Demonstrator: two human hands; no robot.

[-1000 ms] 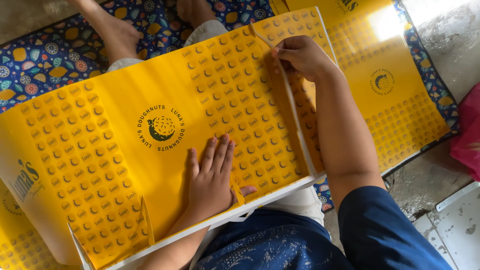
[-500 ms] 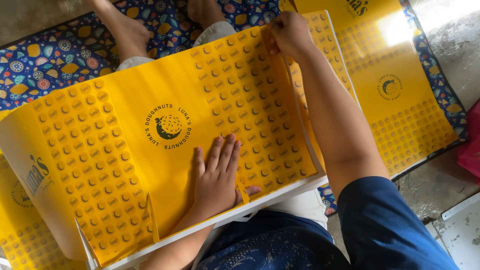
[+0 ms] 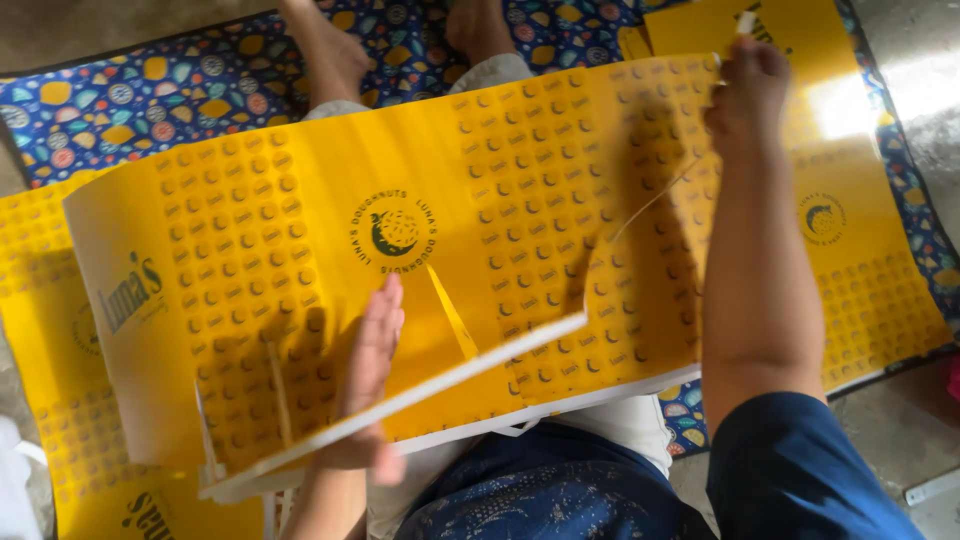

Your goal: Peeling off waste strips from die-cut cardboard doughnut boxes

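Observation:
A large flat yellow cardboard box blank (image 3: 300,230), printed with small dots and a round dark emblem, lies across my lap. My left hand (image 3: 368,385) is at its near edge, lifting a long flap (image 3: 440,385) so the white edge stands up. My right hand (image 3: 745,85) reaches to the far right corner of the blank and grips that edge, with a thin side strip raised under my forearm.
More yellow box blanks (image 3: 860,230) lie flat on a dark blue patterned mat (image 3: 120,100) at the right and left. My bare feet (image 3: 330,50) rest on the mat beyond the blank. Grey concrete floor (image 3: 920,430) shows at the right.
My left hand went from lying flat on the blank to raising the near flap. My right hand moved farther out along the right edge to the far corner.

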